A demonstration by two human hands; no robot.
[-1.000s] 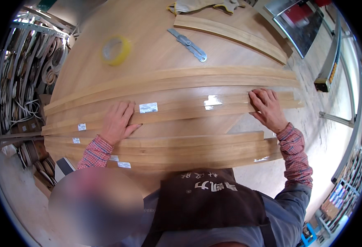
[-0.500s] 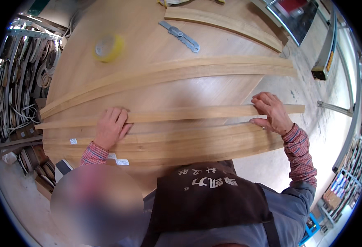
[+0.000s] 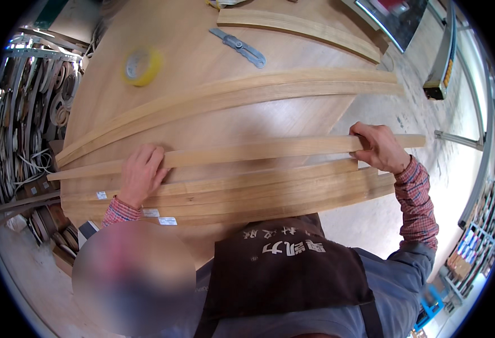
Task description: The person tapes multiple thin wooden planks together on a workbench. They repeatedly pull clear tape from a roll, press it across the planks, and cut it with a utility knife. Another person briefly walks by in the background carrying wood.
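Note:
A long, pale wooden strip [image 3: 258, 149] runs across in front of me, held at two places. My left hand [image 3: 140, 173] is closed over its left part, thumb on the near side. Toward the other end my right hand [image 3: 383, 147] pinches the strip, and a short length sticks out past the fingers. Just nearer to me lie several wooden strips [image 3: 270, 194] side by side, some with small white labels [image 3: 168, 221] at their left ends. Beyond the held strip, a pair of wooden strips [image 3: 230, 97] rests on the wooden table [image 3: 185, 34].
A roll of yellow tape [image 3: 142, 66] and a grey utility knife [image 3: 239, 47] lie farther back, beside a shorter wooden board [image 3: 303, 32]. Racks with hanging coils and strips [image 3: 27, 107] stand at the left. A metal rail [image 3: 458, 142] is at the right.
The strip's right end has shifted right and slightly away from me. My right hand's fingers have closed round it. My left hand has moved slightly left along with it.

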